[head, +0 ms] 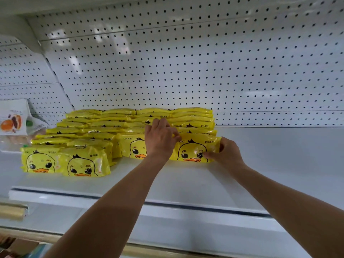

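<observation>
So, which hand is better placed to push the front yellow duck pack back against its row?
Probably the right hand: it grips the yellow duck pack at its right end, thumb on the front face. The left hand only pinches the top left corner.
</observation>
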Demonstrator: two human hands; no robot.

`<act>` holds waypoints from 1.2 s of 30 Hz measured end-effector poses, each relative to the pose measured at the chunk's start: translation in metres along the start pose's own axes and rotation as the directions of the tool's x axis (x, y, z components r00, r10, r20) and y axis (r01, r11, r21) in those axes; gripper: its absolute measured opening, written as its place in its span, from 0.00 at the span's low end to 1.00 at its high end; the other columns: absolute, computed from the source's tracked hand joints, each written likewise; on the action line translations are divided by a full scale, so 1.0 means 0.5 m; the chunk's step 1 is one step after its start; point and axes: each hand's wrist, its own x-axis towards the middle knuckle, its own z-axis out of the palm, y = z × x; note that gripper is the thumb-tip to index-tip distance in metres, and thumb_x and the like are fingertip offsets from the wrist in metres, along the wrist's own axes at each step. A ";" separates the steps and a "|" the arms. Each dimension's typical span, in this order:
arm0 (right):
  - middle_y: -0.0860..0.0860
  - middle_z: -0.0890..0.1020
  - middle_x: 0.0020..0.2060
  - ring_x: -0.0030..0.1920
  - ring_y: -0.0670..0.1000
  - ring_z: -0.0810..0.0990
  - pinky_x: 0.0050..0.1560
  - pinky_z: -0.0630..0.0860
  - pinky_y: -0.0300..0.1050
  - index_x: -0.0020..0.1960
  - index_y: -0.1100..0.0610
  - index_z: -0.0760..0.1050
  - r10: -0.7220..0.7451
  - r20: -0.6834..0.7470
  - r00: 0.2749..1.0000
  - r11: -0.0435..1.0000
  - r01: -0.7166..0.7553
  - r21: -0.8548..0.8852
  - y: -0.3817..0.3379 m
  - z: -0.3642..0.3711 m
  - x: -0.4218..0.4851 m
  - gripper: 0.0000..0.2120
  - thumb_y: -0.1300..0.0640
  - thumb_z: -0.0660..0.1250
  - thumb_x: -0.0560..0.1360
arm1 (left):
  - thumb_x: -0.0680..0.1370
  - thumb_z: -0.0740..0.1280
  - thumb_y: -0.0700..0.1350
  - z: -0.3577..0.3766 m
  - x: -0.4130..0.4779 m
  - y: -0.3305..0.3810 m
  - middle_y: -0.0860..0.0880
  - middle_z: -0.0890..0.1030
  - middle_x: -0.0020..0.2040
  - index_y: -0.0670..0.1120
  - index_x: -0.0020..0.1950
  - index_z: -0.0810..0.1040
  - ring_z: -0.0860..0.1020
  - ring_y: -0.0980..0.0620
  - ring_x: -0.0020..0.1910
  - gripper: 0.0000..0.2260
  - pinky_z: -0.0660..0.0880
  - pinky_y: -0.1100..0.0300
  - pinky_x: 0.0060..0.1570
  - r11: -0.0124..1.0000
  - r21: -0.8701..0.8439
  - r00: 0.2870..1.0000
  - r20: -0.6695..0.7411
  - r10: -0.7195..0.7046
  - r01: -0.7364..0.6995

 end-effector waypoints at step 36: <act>0.48 0.80 0.38 0.38 0.49 0.78 0.44 0.77 0.42 0.45 0.56 0.77 -0.030 -0.306 0.952 0.989 0.074 0.131 0.019 -0.145 -0.449 0.02 0.61 0.69 0.75 | 0.79 0.68 0.47 -0.120 -0.421 0.191 0.49 0.82 0.42 0.47 0.53 0.82 0.77 0.54 0.35 0.06 0.69 0.62 0.35 0.067 -0.820 0.823 0.568 -0.013 0.568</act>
